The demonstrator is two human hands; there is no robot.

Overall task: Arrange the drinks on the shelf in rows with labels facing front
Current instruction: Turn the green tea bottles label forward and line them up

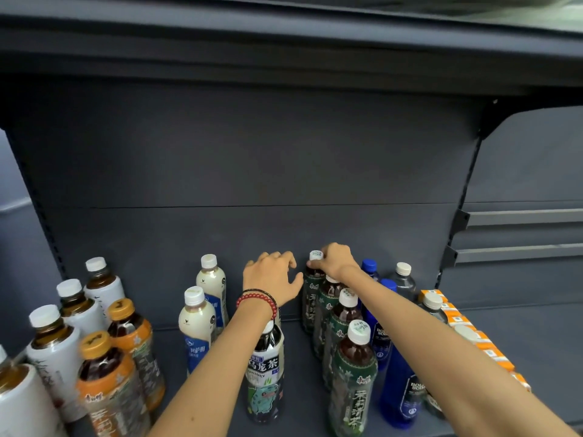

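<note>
Both hands reach deep over the dark shelf [504, 335], forearms stretched from its front edge toward the back panel [252, 168]. Nearest the front edge, a green-label tea bottle [353, 376] heads a single-file row of four running straight back, its label facing out. An oolong tea bottle [266, 370] stands just left of it, beneath the left forearm. Farther in, the left hand [271, 277], a red bead bracelet [257, 299] at its wrist, hovers palm down between that row and two milk-tea bottles [197, 326], fingers loosely bent, thumb spread, holding nothing. At the row's far end, close to the panel, the right hand [336, 260] curls round the neck and white cap [316, 255] of the rearmost green-label bottle [312, 298], which stands upright. Blue bottles [399, 389] and orange cartons [473, 329] line the row's right side. Orange-label bottles [108, 383] and white-sleeved bottles [55, 351] crowd the shelf's left end.
</note>
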